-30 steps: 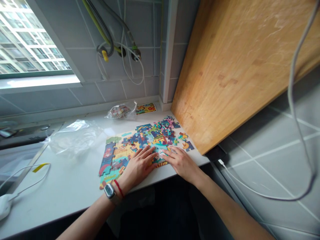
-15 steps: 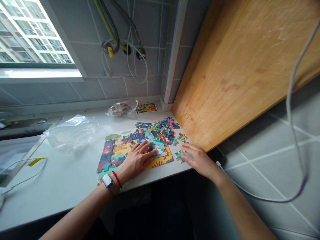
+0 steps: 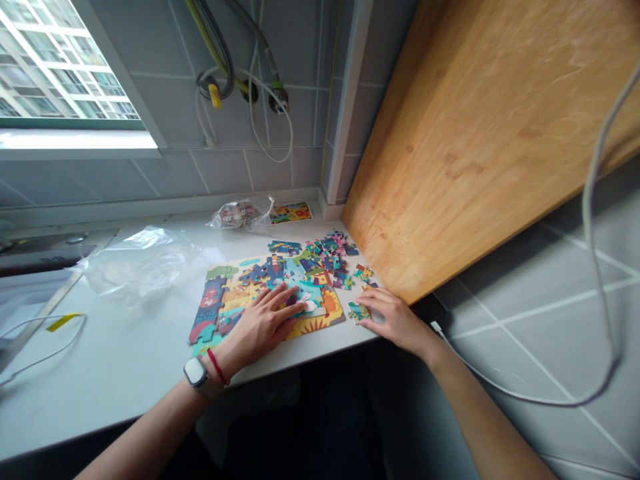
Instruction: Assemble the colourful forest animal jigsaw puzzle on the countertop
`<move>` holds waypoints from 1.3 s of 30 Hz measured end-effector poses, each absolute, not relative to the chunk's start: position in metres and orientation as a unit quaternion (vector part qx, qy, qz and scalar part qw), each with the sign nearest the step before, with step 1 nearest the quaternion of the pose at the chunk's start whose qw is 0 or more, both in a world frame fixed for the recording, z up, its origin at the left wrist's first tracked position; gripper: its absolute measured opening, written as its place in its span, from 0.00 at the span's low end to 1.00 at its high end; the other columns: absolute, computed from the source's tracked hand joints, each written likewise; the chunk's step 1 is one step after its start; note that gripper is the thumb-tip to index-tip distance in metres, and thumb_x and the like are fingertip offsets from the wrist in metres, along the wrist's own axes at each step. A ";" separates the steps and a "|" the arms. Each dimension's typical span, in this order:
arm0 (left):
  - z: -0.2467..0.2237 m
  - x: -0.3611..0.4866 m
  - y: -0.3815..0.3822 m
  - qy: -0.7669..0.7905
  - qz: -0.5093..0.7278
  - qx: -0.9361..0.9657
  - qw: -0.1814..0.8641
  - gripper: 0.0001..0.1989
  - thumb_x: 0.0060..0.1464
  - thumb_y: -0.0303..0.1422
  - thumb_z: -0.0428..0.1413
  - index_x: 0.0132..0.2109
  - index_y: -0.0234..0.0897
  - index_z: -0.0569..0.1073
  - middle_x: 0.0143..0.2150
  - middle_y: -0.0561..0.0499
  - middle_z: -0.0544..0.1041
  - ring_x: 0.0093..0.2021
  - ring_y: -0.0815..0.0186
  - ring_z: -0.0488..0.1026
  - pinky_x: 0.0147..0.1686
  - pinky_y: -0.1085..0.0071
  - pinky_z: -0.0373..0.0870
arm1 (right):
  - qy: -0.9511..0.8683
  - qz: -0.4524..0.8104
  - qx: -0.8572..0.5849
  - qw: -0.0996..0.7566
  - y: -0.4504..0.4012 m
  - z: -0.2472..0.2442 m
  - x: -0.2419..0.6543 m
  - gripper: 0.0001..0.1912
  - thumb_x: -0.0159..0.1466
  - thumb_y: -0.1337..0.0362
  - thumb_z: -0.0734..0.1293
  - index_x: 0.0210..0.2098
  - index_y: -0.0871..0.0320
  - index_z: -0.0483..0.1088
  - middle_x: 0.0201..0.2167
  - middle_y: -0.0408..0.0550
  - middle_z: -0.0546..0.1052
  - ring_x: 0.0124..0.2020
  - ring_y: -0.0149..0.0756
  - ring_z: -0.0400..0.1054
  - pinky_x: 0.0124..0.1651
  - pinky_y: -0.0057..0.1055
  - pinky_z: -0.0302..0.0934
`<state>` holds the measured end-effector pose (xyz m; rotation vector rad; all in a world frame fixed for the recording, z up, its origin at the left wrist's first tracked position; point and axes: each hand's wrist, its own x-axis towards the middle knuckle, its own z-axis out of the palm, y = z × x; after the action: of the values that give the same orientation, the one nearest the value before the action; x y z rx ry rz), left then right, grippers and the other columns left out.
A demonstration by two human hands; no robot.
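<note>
While the left hand (image 3: 257, 327) lies open and flat, pinning the half-built jigsaw (image 3: 235, 297) to the bench (image 3: 125, 353), the unclenched right hand (image 3: 395, 321) rests against a small joined clump of pieces (image 3: 359, 311) right of it, with loose pieces (image 3: 330, 257) heaped farther off

Bright daylight comes from the window (image 3: 65, 67), with bowed, distorted edges.

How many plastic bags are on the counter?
2: a crumpled clear plastic bag to the left of the jigsaw puzzle, and a small plastic bag by the tiled wall. Others could be hidden out of view.
</note>
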<state>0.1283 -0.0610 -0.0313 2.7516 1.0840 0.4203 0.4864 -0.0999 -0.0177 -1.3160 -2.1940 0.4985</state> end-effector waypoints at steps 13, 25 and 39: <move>-0.026 0.117 -0.086 0.357 0.135 0.922 0.070 0.23 0.71 0.34 0.51 0.69 0.54 0.70 0.74 0.47 0.65 0.74 0.46 0.61 0.68 0.41 0.64 | -0.844 0.179 -0.395 0.317 -0.097 -0.019 0.454 0.13 0.69 0.62 0.72 0.53 0.53 0.81 0.52 0.54 0.80 0.54 0.44 0.77 0.59 0.41 0.74; -0.028 0.119 -0.087 0.357 0.159 0.919 0.058 0.21 0.72 0.41 0.53 0.68 0.53 0.72 0.74 0.47 0.65 0.73 0.46 0.62 0.68 0.43 0.64 | -0.902 0.107 -0.340 0.245 -0.084 -0.023 0.434 0.11 0.71 0.66 0.68 0.50 0.56 0.81 0.53 0.57 0.79 0.54 0.48 0.73 0.58 0.47 0.74; -0.038 0.128 -0.089 0.382 0.167 0.908 0.047 0.20 0.73 0.39 0.52 0.68 0.56 0.72 0.73 0.46 0.68 0.72 0.44 0.64 0.67 0.41 0.66 | -0.921 0.045 -0.318 0.222 -0.087 -0.021 0.432 0.14 0.71 0.70 0.66 0.53 0.56 0.79 0.56 0.55 0.81 0.58 0.47 0.75 0.62 0.48 0.73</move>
<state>0.1283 -0.0886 -0.0382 2.7681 1.1658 0.5107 0.4320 -0.0866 -0.0212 -0.8779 -2.5437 0.1253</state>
